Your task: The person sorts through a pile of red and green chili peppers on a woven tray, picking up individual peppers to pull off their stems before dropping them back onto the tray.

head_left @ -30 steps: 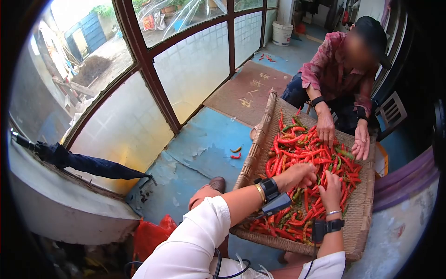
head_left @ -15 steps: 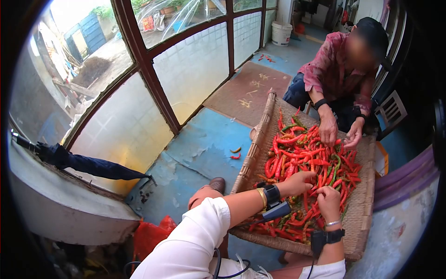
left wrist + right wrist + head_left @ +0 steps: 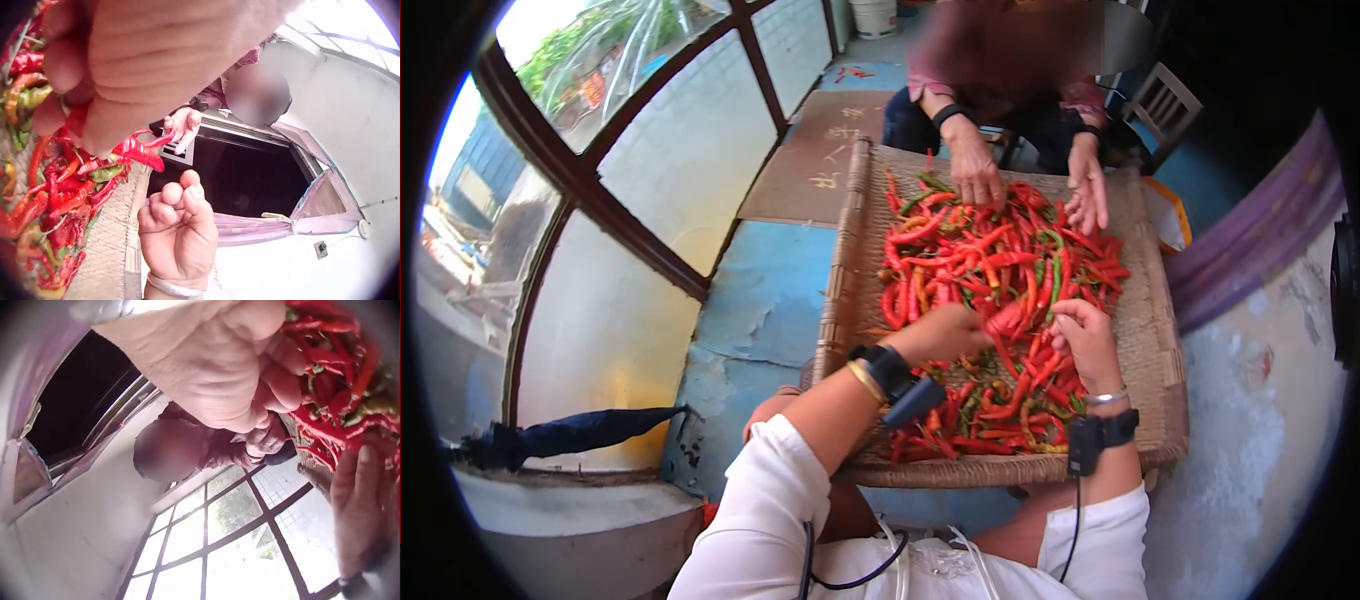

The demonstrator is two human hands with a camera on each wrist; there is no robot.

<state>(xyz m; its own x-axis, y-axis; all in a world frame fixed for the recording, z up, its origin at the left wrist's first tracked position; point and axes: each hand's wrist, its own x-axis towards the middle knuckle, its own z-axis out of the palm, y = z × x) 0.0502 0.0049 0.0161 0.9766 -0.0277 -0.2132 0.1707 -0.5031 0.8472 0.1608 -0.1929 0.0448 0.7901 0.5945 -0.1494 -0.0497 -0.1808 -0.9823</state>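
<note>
Red and green chili peppers (image 3: 960, 255) lie heaped on a shallow woven tray (image 3: 1145, 400). My left hand (image 3: 945, 333) is low over the near part of the heap; in the left wrist view, a red chili pepper (image 3: 76, 120) shows between its curled fingers. To the right, my right hand (image 3: 1090, 345) hovers by the peppers. Its fingers (image 3: 164, 209) are bent in toward the thumb, and no pepper shows between them. Opposite me, a person's one hand (image 3: 975, 170) reaches into the far side of the heap, while their other hand (image 3: 1087, 185) hangs palm-up beside it.
The other person (image 3: 1000, 60) sits past the tray's far edge. A folded umbrella (image 3: 590, 437) leans by the window panels at left. A purple curtain (image 3: 1260, 240) hangs at right, and a pale chair (image 3: 1165, 110) stands behind.
The head view has tilted down and turned, so the tray sits further left in it. My hands came together over the peppers and have since parted; the right one drew rightward.
</note>
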